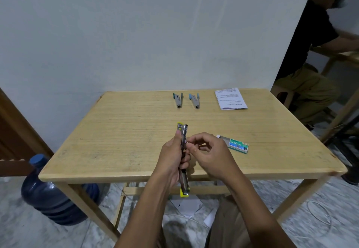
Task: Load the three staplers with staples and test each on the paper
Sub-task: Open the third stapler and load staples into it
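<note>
My left hand [172,156] grips a yellow stapler [183,131], swung fully open so its metal arms run from near the table's middle down past the front edge. My right hand [208,150] pinches at the stapler's magazine with thumb and fingertips; whether staples are between them is too small to tell. A green staple box [236,144], its tray slid partly out, lies just right of my right hand. Two more staplers lie open at the back of the wooden table [116,131]: a teal one [178,100] and a light blue one [194,101]. The printed paper [230,98] lies back right.
A blue water jug [48,195] stands on the floor under the table's left front corner. Another person [318,53] sits at a second table to the right. A white cable and scraps of paper lie on the floor. A wall closes the far side.
</note>
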